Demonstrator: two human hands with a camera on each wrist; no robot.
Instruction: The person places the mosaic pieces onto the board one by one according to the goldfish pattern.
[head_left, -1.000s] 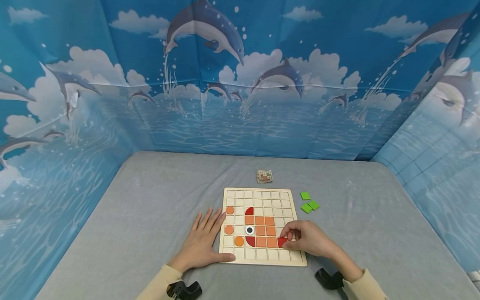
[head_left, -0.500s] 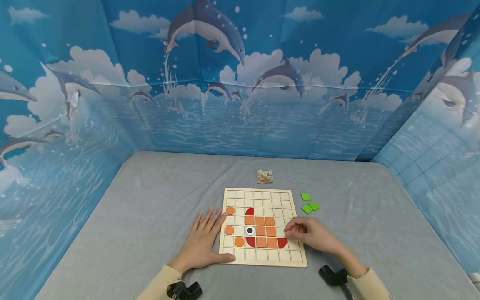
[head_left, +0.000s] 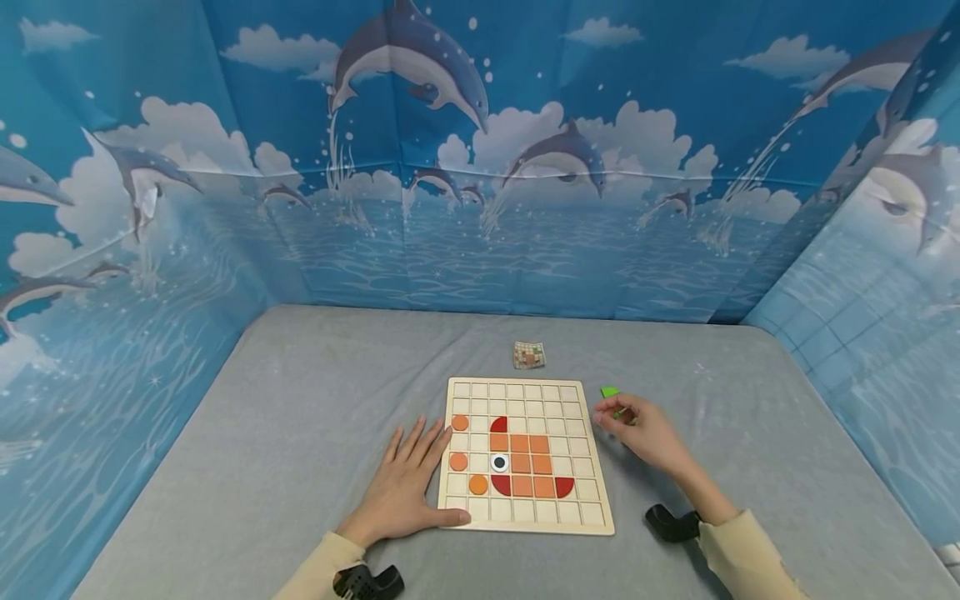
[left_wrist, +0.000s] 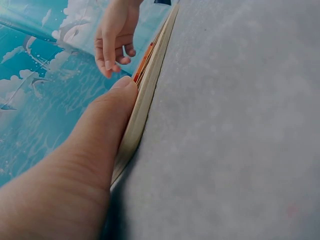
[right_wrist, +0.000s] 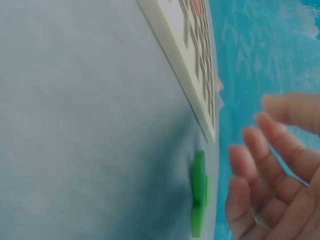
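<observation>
A square wooden grid board point(head_left: 517, 514) lies on the grey cloth, holding orange squares point(head_left: 541, 464), orange discs point(head_left: 477, 484), red quarter-circle pieces point(head_left: 565, 487) and an eye piece point(head_left: 499, 462). My left hand point(head_left: 405, 487) rests spread along the board's left side, its thumb at the near left corner. Beyond the board's right edge, my right hand point(head_left: 645, 429) hovers over the green square tiles point(head_left: 608, 391), hiding most of them in the head view. The right wrist view shows loosely bent fingers holding nothing, apart from the green tiles point(right_wrist: 198, 180).
A small patterned card point(head_left: 529, 355) lies behind the board. Grey cloth point(head_left: 315, 400) covers the table, and a dolphin-printed curtain point(head_left: 480, 242) stands along its back and sides. Each wrist wears a black camera mount point(head_left: 671, 525).
My right hand has let go of the red quarter-circle, which now sits in the lower right of the pattern. It has moved right and away to the green tiles. My left hand stays put.
</observation>
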